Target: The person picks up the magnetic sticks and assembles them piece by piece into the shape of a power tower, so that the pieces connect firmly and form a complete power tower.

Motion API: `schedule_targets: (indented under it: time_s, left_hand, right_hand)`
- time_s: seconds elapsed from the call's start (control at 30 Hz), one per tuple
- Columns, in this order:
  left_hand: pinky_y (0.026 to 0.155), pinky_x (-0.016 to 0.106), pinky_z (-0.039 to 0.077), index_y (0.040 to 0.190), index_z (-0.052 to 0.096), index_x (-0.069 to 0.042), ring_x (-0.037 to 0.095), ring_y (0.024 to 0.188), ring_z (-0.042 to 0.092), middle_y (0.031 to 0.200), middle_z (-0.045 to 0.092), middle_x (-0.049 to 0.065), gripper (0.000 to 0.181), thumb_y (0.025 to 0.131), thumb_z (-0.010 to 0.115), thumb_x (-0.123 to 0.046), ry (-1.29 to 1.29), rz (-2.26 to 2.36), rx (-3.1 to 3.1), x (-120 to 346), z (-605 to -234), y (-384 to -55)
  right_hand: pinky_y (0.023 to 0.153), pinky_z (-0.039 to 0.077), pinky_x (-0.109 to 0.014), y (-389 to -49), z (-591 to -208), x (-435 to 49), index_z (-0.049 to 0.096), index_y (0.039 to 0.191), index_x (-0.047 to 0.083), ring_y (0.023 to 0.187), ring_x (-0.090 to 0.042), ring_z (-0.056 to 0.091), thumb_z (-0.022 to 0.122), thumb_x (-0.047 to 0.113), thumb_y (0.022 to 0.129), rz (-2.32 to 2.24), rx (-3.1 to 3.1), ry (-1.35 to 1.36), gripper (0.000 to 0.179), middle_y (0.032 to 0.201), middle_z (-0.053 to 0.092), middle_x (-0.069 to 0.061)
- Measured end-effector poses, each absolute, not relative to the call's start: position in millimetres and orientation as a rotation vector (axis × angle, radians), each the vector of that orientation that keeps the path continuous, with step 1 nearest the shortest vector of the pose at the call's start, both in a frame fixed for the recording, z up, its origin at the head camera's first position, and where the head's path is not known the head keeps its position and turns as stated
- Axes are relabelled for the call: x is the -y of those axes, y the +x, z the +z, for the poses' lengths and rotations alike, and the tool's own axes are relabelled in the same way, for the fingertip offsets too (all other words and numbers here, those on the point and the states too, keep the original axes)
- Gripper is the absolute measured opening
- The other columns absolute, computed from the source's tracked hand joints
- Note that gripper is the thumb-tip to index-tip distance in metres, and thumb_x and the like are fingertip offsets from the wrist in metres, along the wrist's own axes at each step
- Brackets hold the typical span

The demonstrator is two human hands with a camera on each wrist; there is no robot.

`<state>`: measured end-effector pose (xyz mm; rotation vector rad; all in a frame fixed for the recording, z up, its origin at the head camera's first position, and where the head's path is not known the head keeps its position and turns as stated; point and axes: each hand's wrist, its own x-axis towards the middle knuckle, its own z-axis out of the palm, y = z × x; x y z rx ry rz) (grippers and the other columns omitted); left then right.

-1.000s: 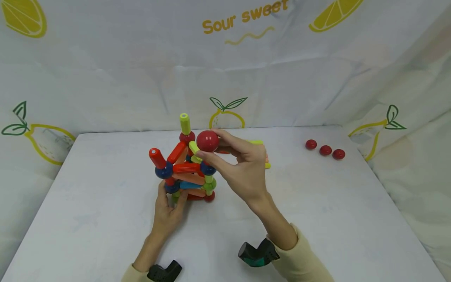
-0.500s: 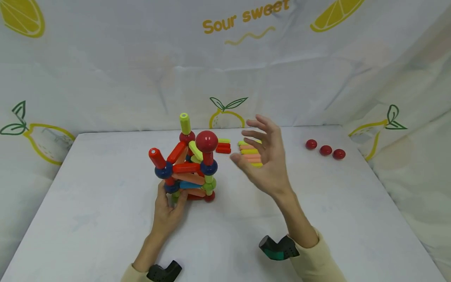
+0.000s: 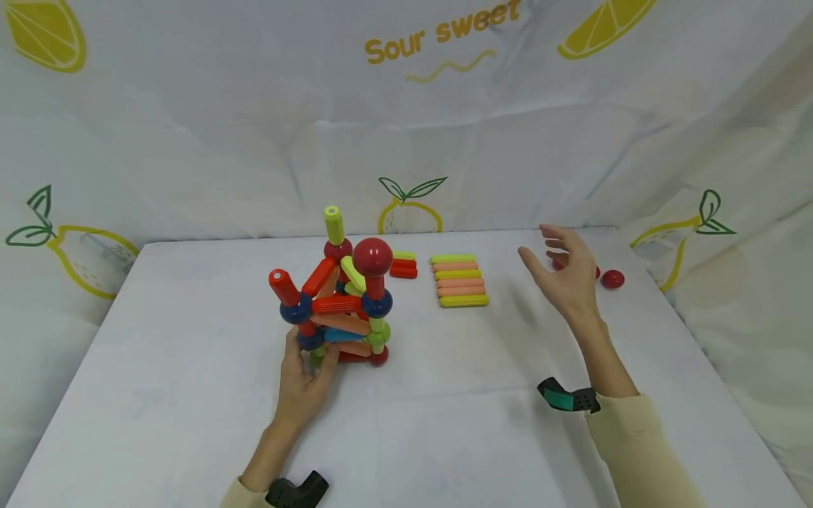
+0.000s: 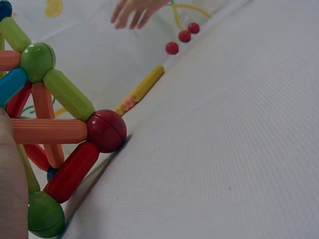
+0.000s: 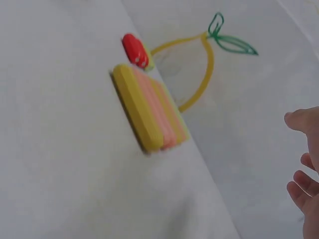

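Observation:
A several-level frame of coloured rods and balls [image 3: 336,303] stands on the table, left of centre in the head view. My left hand [image 3: 303,384] grips its lower front-left corner, thumb and fingers around the bottom parts. On the frame's front-right corner a red ball [image 3: 372,257] tops an upright red rod [image 3: 375,286]. Two other corners carry bare upright rods, one red [image 3: 283,286] and one yellow-green [image 3: 333,226]. My right hand [image 3: 568,279], fingers spread and holding nothing, hovers at the right in front of the loose red balls [image 3: 612,279], partly hiding two of them.
A row of yellow, green and peach rods [image 3: 464,301] lies on the white table [image 3: 444,437] right of the frame. Behind the frame is a smaller group of red and green rods [image 3: 404,273]. A white lemon-print curtain [image 3: 254,141] hangs along the table's back edge.
The red ball now sits on the front-right red rod, released by my right hand. That hand has moved right to the loose red balls. My left hand has kept its grip.

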<state>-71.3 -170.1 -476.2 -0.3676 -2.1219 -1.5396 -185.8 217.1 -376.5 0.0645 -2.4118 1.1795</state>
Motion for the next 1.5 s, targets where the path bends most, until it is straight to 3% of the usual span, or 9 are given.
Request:
schedule_targets:
  time_s: [0.17,0.27,0.47,0.7,1.03,1.13,1.2,1.33,1.5]
  left_hand:
    - [0.111,0.017,0.039,0.15,0.037,-0.001,0.002,0.124,0.054,0.133,0.062,0.013,0.066,0.091,0.065,0.007,-0.371,-1.564,2.127,170,-478,-70]
    - [0.112,0.017,0.039,0.15,0.037,-0.002,0.002,0.126,0.053,0.134,0.062,0.011,0.067,0.09,0.066,0.006,-0.369,-1.572,2.132,169,-478,-70]
    - [0.112,0.016,0.039,0.149,0.038,0.001,0.003,0.125,0.055,0.133,0.062,0.009,0.063,0.092,0.066,0.002,-0.422,-1.563,2.077,169,-481,-72]
    - [0.113,0.016,0.039,0.147,0.04,0.004,0.003,0.124,0.055,0.134,0.063,0.004,0.061,0.092,0.066,0.003,-0.438,-1.55,2.052,169,-480,-73]
    - [0.105,0.015,0.042,0.141,0.045,0.005,0.005,0.113,0.057,0.119,0.066,0.01,0.053,0.093,0.067,0.0,-0.452,-1.524,2.027,169,-477,-75]
    - [0.109,0.015,0.041,0.143,0.042,0.005,0.003,0.118,0.057,0.125,0.065,0.007,0.059,0.09,0.067,0.005,-0.44,-1.521,2.047,170,-476,-74]
    - [0.113,0.016,0.039,0.145,0.04,0.005,0.001,0.123,0.056,0.132,0.064,-0.002,0.062,0.088,0.067,0.009,-0.432,-1.529,2.061,170,-476,-73]
    - [0.114,0.016,0.038,0.145,0.039,0.006,-0.001,0.127,0.054,0.138,0.057,-0.018,0.065,0.086,0.066,0.013,-0.416,-1.547,2.08,171,-476,-72]
    - [0.113,0.015,0.038,0.147,0.038,0.003,-0.001,0.125,0.053,0.138,0.054,-0.023,0.067,0.087,0.065,0.013,-0.398,-1.566,2.1,171,-477,-72]
  right_hand:
    - [0.102,0.05,-0.058,-202,-396,-250,0.06,0.133,-0.005,0.125,-0.043,0.055,0.074,0.009,0.089,1.008,2.525,0.02,0.048,0.138,0.06,-0.027]
    - [0.107,0.043,-0.065,-207,-402,-264,0.055,0.137,-0.009,0.131,-0.052,0.049,0.071,0.007,0.09,0.952,2.639,-0.002,0.053,0.142,0.054,-0.034]
    - [0.114,0.034,-0.069,-209,-406,-280,0.043,0.146,-0.013,0.138,-0.058,0.04,0.061,0.008,0.092,0.846,2.934,-0.097,0.061,0.147,0.045,-0.04]
    - [0.098,0.052,-0.064,-201,-412,-278,0.059,0.131,-0.014,0.115,-0.054,0.057,0.064,0.004,0.094,0.875,2.859,-0.068,0.042,0.13,0.053,-0.04]
    - [0.1,0.052,-0.061,-194,-421,-276,0.059,0.134,-0.011,0.116,-0.047,0.056,0.073,0.017,0.093,0.888,2.894,-0.223,0.052,0.127,0.062,-0.036]
    - [0.095,0.054,-0.053,-194,-420,-273,0.061,0.132,-0.01,0.114,-0.045,0.057,0.072,0.019,0.093,0.907,2.851,-0.205,0.049,0.124,0.065,-0.034]
    - [0.085,0.055,-0.037,-196,-416,-268,0.064,0.129,-0.009,0.111,-0.043,0.059,0.072,0.022,0.093,0.923,2.82,-0.181,0.048,0.122,0.067,-0.032]
    - [0.069,0.04,-0.005,-200,-402,-252,0.068,0.124,-0.007,0.102,-0.041,0.066,0.075,0.025,0.092,0.967,2.742,-0.104,0.046,0.12,0.067,-0.029]
    - [0.07,0.037,0.006,-207,-382,-223,0.065,0.126,-0.004,0.096,-0.04,0.069,0.078,0.019,0.089,1.063,2.624,-0.016,0.045,0.117,0.067,-0.027]
